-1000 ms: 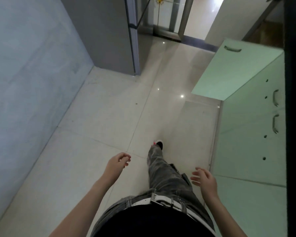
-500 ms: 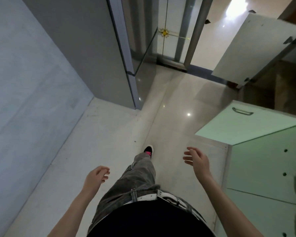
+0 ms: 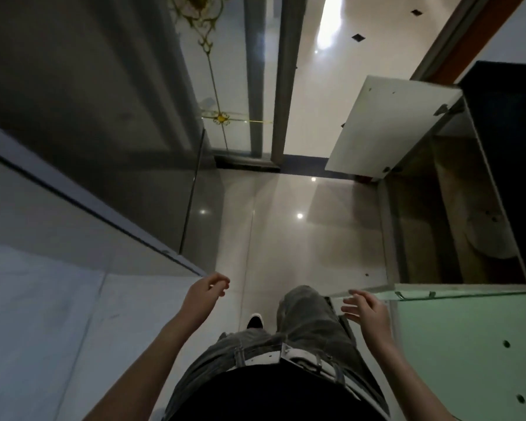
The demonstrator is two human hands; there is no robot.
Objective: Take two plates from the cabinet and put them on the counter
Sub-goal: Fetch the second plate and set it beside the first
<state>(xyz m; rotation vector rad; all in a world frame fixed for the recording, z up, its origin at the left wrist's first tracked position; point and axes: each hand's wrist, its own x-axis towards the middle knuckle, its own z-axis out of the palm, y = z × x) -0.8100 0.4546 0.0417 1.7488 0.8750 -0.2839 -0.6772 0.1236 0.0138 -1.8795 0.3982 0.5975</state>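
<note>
The open cabinet [image 3: 423,226] lies ahead and to the right of the person, and the right hand [image 3: 366,309] is plainly the nearer one: it hangs just beside the top edge of a green door panel [image 3: 456,344], with the cabinet's dim wooden interior beyond and above it in the view. That hand is empty, its fingers spread and relaxed. The left hand [image 3: 207,291] sits across the body, well apart from the cabinet, its fingers loosely curled round nothing. Deep inside the cabinet, towards its right side, a pale round shape [image 3: 492,238] shows against the brown. It is probably the plates or the topmost of a stack, but it is dim, blurred and partly cut off by the dark counter [image 3: 511,141] that runs down the right edge of the view, so neither the number of plates nor how they lie can be made out. A white door [image 3: 386,129] stands swung open at the far end of the opening. To reach the round shape, the right hand would have to go forward and rightward past the green panel, under the counter's overhang. The top of the counter is not visible, so no setting-down place can be judged.
</note>
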